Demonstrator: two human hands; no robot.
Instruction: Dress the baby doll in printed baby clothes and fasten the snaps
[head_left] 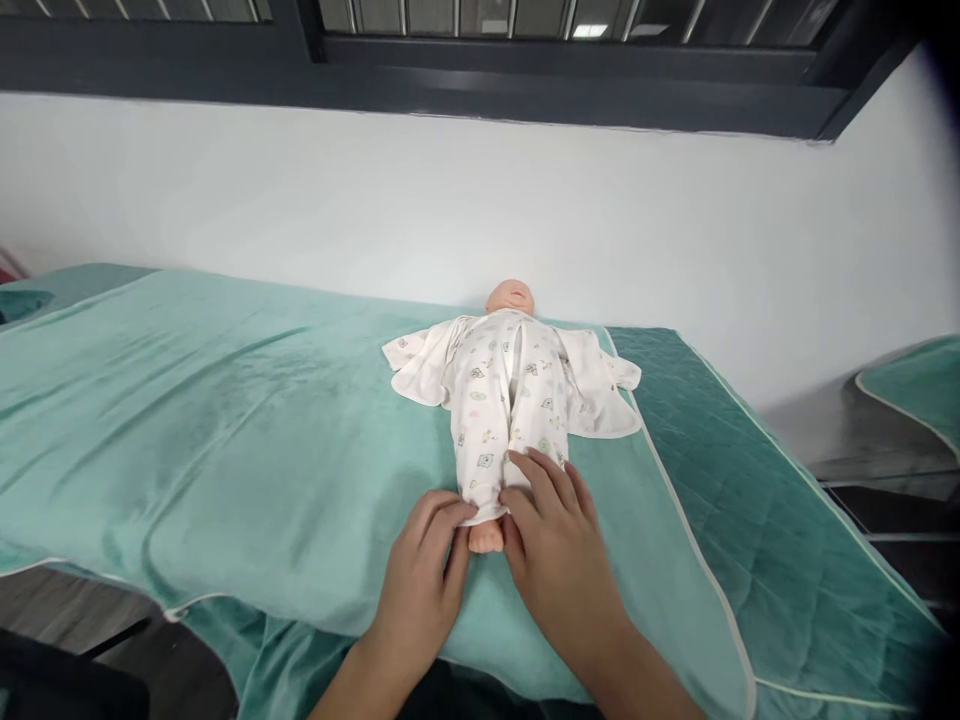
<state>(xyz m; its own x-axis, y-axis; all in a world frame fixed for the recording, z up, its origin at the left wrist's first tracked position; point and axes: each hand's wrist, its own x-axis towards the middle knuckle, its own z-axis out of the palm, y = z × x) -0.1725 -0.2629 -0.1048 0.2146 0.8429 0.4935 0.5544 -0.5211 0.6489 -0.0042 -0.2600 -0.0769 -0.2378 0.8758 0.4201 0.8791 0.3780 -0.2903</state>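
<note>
Left hand [424, 565] and right hand [562, 545], lower centre, pinch the cuff [484, 512] above the doll foot [486, 538], seemingly steadying it.

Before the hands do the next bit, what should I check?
1. Smooth pinkish plastic doll face up on the pale green cloth sheet: ok.
2. Left hand touching the hem of the white printed cloth garment: ok.
3. Right hand touching the garment: ok.
4. One bare pinkish foot showing past the hem: ok.
5. Other foot out of the cloth: cannot tell, it's hidden.
</note>
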